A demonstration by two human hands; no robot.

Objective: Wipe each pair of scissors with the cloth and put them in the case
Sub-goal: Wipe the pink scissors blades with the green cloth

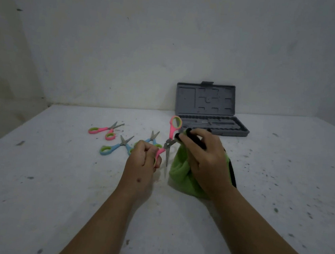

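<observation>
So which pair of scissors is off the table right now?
The pink-handled pair held open by the left hand, blade against the green cloth. The other pink pair and two blue pairs lie flat.

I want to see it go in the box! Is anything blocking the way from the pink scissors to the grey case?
Nothing visible does. The open pink-handled scissors sit just before the open grey plastic case, with bare table between.
</observation>
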